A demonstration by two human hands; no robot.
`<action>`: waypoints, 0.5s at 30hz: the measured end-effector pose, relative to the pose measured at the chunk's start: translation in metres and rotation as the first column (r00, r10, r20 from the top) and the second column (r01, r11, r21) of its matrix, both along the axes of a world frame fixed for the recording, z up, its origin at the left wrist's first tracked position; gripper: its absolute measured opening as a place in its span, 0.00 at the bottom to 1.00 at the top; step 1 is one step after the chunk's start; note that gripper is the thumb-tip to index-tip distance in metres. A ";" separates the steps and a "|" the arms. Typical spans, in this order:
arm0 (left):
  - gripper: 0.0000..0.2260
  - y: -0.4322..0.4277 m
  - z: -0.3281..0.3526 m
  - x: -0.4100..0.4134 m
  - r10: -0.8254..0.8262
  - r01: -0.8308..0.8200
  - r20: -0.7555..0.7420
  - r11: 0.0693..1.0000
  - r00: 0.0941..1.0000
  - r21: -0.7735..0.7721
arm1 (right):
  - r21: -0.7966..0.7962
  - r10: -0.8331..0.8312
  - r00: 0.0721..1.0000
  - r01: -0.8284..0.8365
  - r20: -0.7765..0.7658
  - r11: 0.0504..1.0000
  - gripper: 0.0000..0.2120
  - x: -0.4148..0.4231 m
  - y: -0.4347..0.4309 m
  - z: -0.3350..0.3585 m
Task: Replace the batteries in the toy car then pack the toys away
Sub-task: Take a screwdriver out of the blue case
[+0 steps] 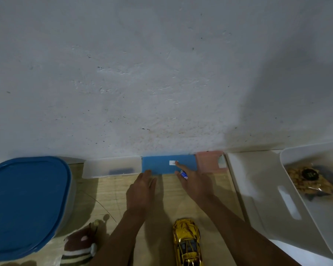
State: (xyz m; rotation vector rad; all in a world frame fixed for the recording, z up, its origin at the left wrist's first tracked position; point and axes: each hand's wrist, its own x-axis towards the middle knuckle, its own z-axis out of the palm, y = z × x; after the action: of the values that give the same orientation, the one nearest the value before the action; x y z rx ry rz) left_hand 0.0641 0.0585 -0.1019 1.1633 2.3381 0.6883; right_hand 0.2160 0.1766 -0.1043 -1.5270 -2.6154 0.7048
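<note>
While at blue box [158, 164] edge, left hand [140, 191].

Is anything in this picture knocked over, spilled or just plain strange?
Nothing stands out. The gold toy car sits upright on its wheels. The left hand touches the blue box by the wall, and the right hand holds a battery. No spill or breakage shows.

There was one toy car [186, 242] near, one battery [184, 174] farther off and one plush toy [79, 246] at the near left. Three small boxes lined the far wall: one clear box [112, 167], one blue box [160, 164] and one pink box [209, 162]. One blue-lidded tub [27, 204] sat left, and two bins right, a white bin [258, 185] and a see-through bin [325, 217].
</note>
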 end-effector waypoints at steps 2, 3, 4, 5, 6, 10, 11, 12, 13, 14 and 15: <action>0.12 0.009 0.003 -0.006 -0.061 0.058 -0.118 0.998 0.991 -0.022 | -0.046 -0.001 0.999 -0.001 -0.047 0.999 0.21 0.001 0.002 0.004; 0.12 0.014 0.005 -0.009 -0.080 0.076 -0.159 0.997 0.984 -0.029 | -0.067 -0.010 0.997 0.005 -0.076 0.998 0.19 0.002 0.003 0.004; 0.13 0.019 0.007 -0.013 -0.098 0.092 -0.187 0.995 0.977 -0.038 | -0.072 -0.009 0.995 0.002 -0.098 0.997 0.18 0.003 0.002 0.004; 0.13 0.023 0.008 -0.016 -0.117 0.109 -0.209 0.993 0.971 -0.051 | -0.071 0.005 0.994 -0.013 -0.105 0.997 0.17 0.005 0.002 0.004; 0.13 0.026 0.009 -0.019 -0.138 0.125 -0.226 0.990 0.964 -0.069 | -0.081 0.029 0.995 -0.036 -0.096 0.996 0.16 0.007 0.001 0.002; 0.11 0.033 0.008 -0.024 -0.183 0.165 -0.241 0.982 0.953 -0.093 | -0.117 0.134 0.990 -0.128 0.045 0.985 0.16 0.007 0.000 -0.004; 0.11 0.034 0.007 -0.025 -0.179 0.164 -0.225 0.983 0.958 -0.084 | -0.115 0.136 0.989 -0.128 0.062 0.985 0.17 0.005 0.001 -0.005; 0.12 0.034 0.007 -0.025 -0.174 0.160 -0.210 0.984 0.962 -0.080 | -0.115 0.127 0.990 -0.119 0.067 0.986 0.18 0.003 0.002 -0.005; 0.12 0.034 0.008 -0.025 -0.169 0.156 -0.200 0.984 0.965 -0.081 | -0.114 0.115 0.991 -0.107 0.069 0.988 0.18 0.001 0.002 -0.005; 0.13 0.033 0.008 -0.027 -0.165 0.151 -0.194 0.985 0.967 -0.084 | -0.110 0.106 0.992 -0.098 0.067 0.989 0.19 -0.003 0.002 -0.004; 0.13 0.031 0.008 -0.030 -0.159 0.145 -0.191 0.986 0.969 -0.085 | -0.099 0.100 0.993 -0.093 0.063 0.991 0.19 -0.007 0.000 -0.003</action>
State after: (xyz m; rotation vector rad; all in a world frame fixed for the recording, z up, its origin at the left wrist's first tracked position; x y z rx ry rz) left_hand 0.0342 0.0893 -0.0935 1.4179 2.3784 0.4505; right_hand 0.2089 0.1761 -0.1076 -1.4821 -2.7600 0.8114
